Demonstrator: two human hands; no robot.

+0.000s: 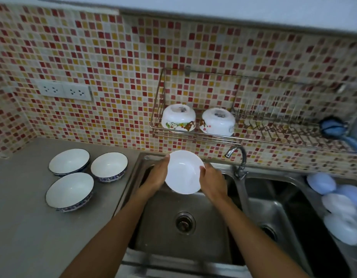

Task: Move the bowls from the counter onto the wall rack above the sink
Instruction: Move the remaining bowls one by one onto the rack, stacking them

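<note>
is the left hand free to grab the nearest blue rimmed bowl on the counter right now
Probably not yet. The left hand and right hand both hold the white bowl over the sink. The blue-rimmed bowl sits unobstructed on the counter, an easy reach once the hand lets go.

No words, numbers or brand names can be read anywhere here; the two upturned bowls (pixel 178 118) on the wall rack (pixel 253 135) carry dark stamps on their bases, too blurred to make out; their sides show only painted cartoon figures; the wall sockets (pixel 63 90) bear no legible marking.
</note>
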